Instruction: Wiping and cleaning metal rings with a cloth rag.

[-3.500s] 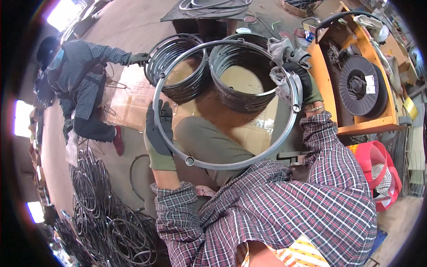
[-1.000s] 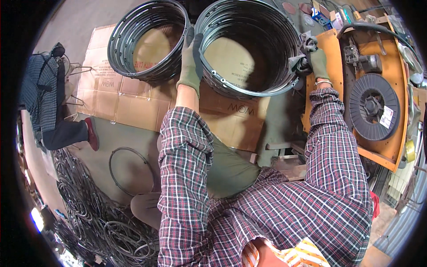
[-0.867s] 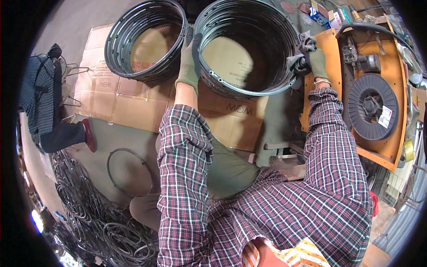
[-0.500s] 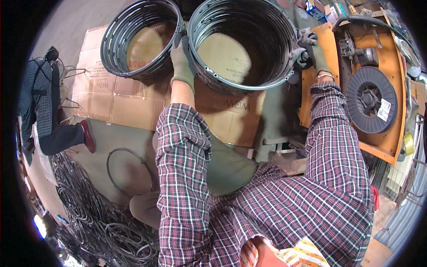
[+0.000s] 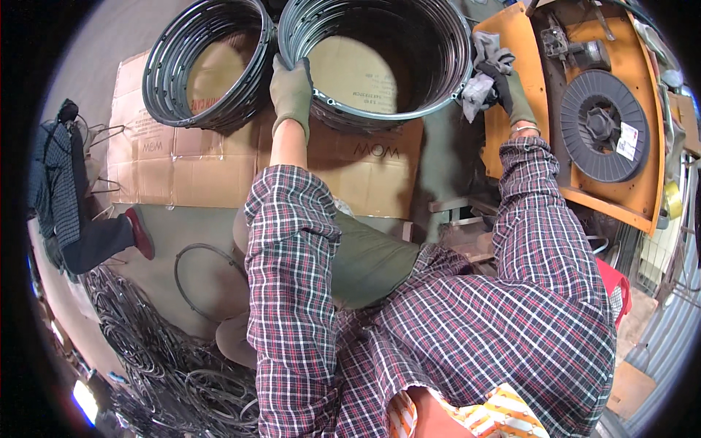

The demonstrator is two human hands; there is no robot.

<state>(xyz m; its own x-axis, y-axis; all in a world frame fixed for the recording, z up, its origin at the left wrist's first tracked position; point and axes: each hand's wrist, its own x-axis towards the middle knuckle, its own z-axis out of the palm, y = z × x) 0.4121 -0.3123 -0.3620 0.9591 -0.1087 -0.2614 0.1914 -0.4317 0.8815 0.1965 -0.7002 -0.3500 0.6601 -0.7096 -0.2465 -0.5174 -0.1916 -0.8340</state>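
Two stacks of thin dark metal rings stand side by side. My gloved left hand [image 5: 292, 87] is closed on the near-left rim of the larger ring stack [image 5: 398, 117], its fingers hooked over the top ring. The smaller ring stack [image 5: 164, 108] is left of that hand. In my gloved right hand [image 5: 511, 95] is a crumpled grey rag [image 5: 478, 89], bunched in the fingers beside the right rim of the larger stack. Whether the rag touches the rim, I cannot tell.
Flattened cardboard [image 5: 175, 175] lies under the stacks. An orange metal frame [image 5: 515, 62] holding a black spool [image 5: 604, 124] stands at right. A tangled heap of black rings [image 5: 153, 336] and one loose ring [image 5: 179, 274] lie at lower left. Another person [image 5: 73, 197] is far left.
My left hand has shifted from the stack's outer left side to its near-left rim. The rag in my right hand hangs lower and looser. The whole view has shifted a little.
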